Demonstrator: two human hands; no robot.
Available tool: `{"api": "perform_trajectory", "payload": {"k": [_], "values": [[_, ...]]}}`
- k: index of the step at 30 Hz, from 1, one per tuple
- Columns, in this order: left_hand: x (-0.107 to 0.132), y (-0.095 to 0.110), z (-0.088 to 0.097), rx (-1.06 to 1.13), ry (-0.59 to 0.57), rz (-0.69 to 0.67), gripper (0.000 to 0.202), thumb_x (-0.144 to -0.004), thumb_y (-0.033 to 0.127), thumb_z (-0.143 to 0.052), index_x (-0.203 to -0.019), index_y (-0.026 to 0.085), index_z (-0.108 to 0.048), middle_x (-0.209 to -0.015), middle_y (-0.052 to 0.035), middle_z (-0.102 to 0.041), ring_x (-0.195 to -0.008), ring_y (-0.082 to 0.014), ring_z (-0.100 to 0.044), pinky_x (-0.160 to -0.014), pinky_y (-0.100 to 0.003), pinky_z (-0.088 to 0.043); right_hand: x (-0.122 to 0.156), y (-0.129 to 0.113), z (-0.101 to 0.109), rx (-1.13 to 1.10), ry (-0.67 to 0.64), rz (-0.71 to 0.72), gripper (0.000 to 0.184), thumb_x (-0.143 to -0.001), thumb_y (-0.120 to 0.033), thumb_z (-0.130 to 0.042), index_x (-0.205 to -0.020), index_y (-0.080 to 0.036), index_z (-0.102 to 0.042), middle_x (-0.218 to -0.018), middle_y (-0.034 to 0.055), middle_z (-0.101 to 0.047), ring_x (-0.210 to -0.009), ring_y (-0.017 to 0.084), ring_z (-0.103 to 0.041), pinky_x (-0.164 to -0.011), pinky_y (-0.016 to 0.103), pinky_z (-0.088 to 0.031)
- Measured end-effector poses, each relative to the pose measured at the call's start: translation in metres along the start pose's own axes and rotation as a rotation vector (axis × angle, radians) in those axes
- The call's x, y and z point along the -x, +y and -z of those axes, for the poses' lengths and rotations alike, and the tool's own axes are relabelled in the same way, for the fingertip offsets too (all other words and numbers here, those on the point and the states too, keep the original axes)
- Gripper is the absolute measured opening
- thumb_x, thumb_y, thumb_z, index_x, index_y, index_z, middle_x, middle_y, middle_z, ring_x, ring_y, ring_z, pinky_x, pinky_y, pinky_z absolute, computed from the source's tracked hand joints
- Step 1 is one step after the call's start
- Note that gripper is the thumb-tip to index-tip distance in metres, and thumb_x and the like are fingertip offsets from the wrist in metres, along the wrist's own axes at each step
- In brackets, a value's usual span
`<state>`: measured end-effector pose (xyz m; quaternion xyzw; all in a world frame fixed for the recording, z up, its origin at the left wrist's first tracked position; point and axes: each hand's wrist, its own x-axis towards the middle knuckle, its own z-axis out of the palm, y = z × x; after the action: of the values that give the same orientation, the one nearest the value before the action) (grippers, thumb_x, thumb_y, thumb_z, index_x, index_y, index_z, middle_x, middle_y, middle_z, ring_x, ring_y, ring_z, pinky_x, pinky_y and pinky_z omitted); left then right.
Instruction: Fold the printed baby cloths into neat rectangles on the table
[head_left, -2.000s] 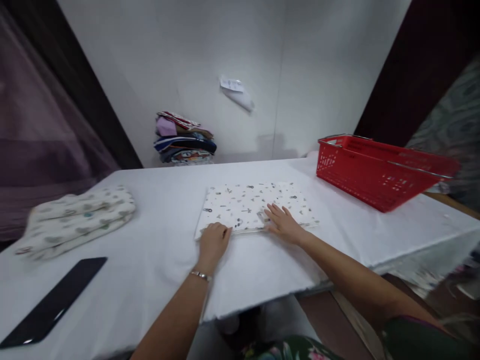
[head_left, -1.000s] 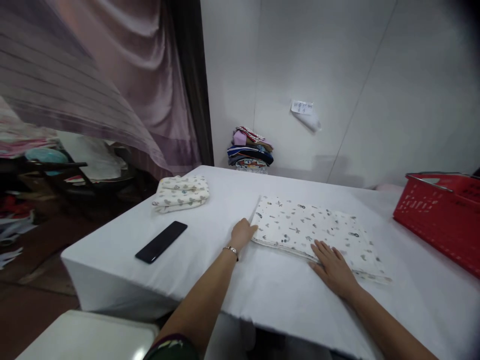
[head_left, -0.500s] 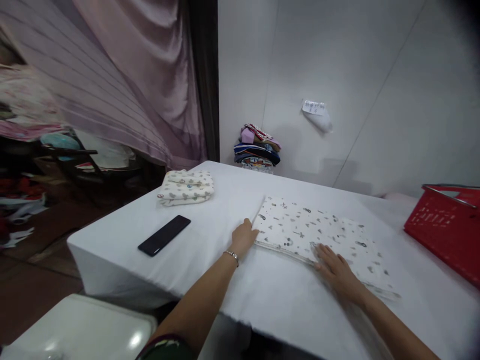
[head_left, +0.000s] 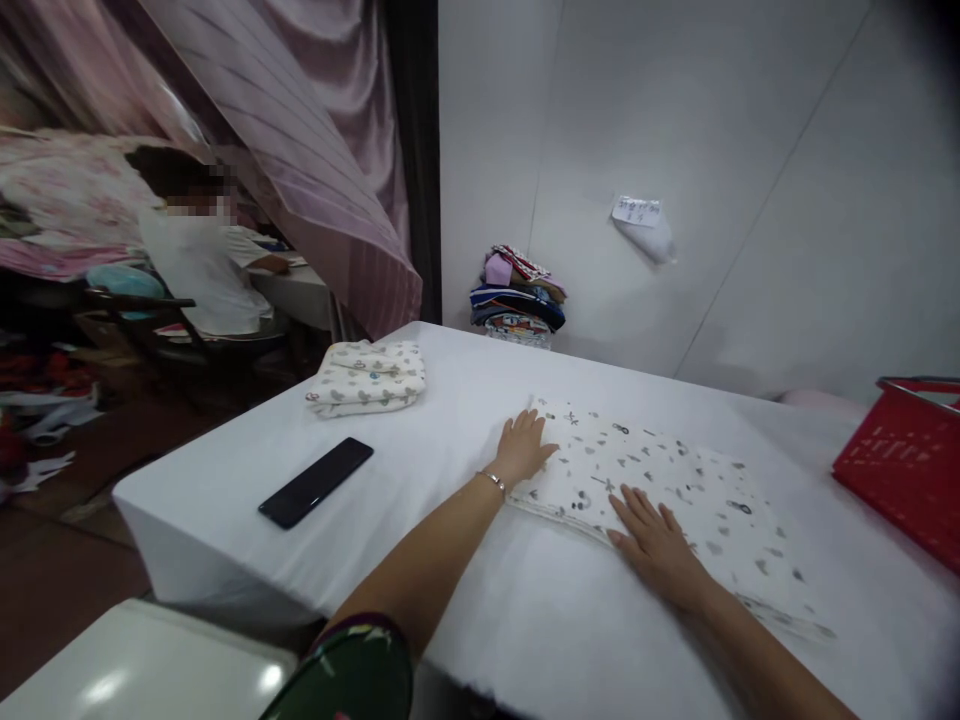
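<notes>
The white folded cloth with small grey printed motifs (head_left: 675,480) lies flat on the right half of the white-covered table (head_left: 450,400), its long side running from far left to near right. It looks soft, thin and light, the sort of fabric that would sag and fall open if lifted by one corner. The layered near edge, or both ends at once, seems the best place to take hold.

The left hand (head_left: 525,445) lies open, palm down, on the cloth's far left corner. The right hand (head_left: 656,540) is spread flat on its near edge, and neither hand grips anything.

To the left lie a black phone (head_left: 316,482) and, further off, a cream bundle of folded patterned cloth (head_left: 366,376). A stack of colourful fabrics (head_left: 517,295) sits against the far wall.

How many layers the cloth has I cannot count, and its near right end smears into blur. The red plastic basket (head_left: 907,460) is cut off at the right, so its contents are unseen. The writing on the paper note (head_left: 637,212) on the wall is too small to read.
</notes>
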<state>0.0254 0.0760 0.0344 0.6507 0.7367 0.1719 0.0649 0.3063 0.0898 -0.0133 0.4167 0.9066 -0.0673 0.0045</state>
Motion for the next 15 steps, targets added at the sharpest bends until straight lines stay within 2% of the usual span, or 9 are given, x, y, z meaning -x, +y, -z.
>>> {"api": "perform_trajectory", "payload": {"k": [2,4,6,8,10,12,15], "values": [[-0.008,-0.006,-0.015,0.006,-0.088,0.053,0.063,-0.087,0.055,-0.037,-0.139,0.021,-0.034,-0.154,-0.0079,-0.021,-0.142,-0.0271,-0.013,-0.113,-0.046,-0.011,0.000,0.005,0.002,-0.043,-0.020,0.003,0.065,-0.090,-0.063,-0.023,-0.145,-0.029,-0.031,-0.154,0.0021,-0.018,-0.141,0.028,-0.011,-0.113,0.054,-0.013],[-0.010,-0.013,-0.027,0.009,-0.132,0.104,0.067,-0.086,0.058,-0.032,-0.142,0.022,-0.031,-0.155,-0.0065,-0.018,-0.142,-0.0273,-0.012,-0.113,-0.048,-0.009,-0.003,0.014,0.006,-0.125,-0.050,0.011,0.063,-0.091,-0.063,-0.022,-0.144,-0.032,-0.032,-0.153,0.0001,-0.020,-0.141,0.027,-0.014,-0.113,0.052,-0.017],[-0.010,-0.019,-0.034,0.004,-0.119,0.106,0.068,-0.086,0.060,-0.029,-0.143,0.022,-0.030,-0.155,-0.0054,-0.017,-0.142,-0.0264,-0.013,-0.114,-0.047,-0.009,-0.014,0.029,0.014,-0.205,-0.040,0.003,0.062,-0.091,-0.062,-0.021,-0.144,-0.032,-0.033,-0.153,-0.0006,-0.022,-0.140,0.025,-0.019,-0.112,0.048,-0.023],[-0.009,-0.021,-0.037,-0.007,-0.102,0.098,0.068,-0.086,0.060,-0.029,-0.143,0.022,-0.031,-0.155,-0.0056,-0.019,-0.142,-0.0261,-0.014,-0.114,-0.046,-0.009,-0.031,0.050,0.024,-0.219,0.031,-0.039,0.063,-0.092,-0.059,-0.022,-0.145,-0.027,-0.033,-0.153,0.0018,-0.023,-0.139,0.025,-0.021,-0.111,0.044,-0.027],[-0.009,-0.021,-0.037,-0.015,-0.086,0.091,0.067,-0.087,0.059,-0.029,-0.142,0.022,-0.033,-0.154,-0.0064,-0.021,-0.141,-0.0262,-0.015,-0.113,-0.046,-0.011,-0.052,0.075,0.034,-0.148,0.115,-0.113,0.063,-0.092,-0.055,-0.026,-0.144,-0.020,-0.037,-0.152,0.0072,-0.024,-0.140,0.027,-0.019,-0.111,0.045,-0.027],[-0.009,-0.021,-0.036,-0.019,-0.074,0.094,0.065,-0.087,0.058,-0.030,-0.142,0.022,-0.033,-0.154,-0.0069,-0.022,-0.141,-0.0263,-0.016,-0.113,-0.047,-0.011,-0.071,0.102,0.042,-0.038,0.166,-0.208,0.059,-0.093,-0.049,-0.027,-0.142,-0.017,-0.039,-0.152,0.0117,-0.025,-0.140,0.030,-0.018,-0.109,0.051,-0.026],[-0.010,-0.020,-0.035,-0.030,-0.064,0.103,0.064,-0.088,0.057,-0.032,-0.141,0.023,-0.034,-0.154,-0.0067,-0.022,-0.141,-0.0255,-0.017,-0.113,-0.045,-0.012,-0.087,0.137,0.042,0.083,0.154,-0.364,0.055,-0.094,-0.044,-0.027,-0.140,-0.017,-0.039,-0.151,0.0138,-0.026,-0.140,0.032,-0.019,-0.106,0.059,-0.024]]}}
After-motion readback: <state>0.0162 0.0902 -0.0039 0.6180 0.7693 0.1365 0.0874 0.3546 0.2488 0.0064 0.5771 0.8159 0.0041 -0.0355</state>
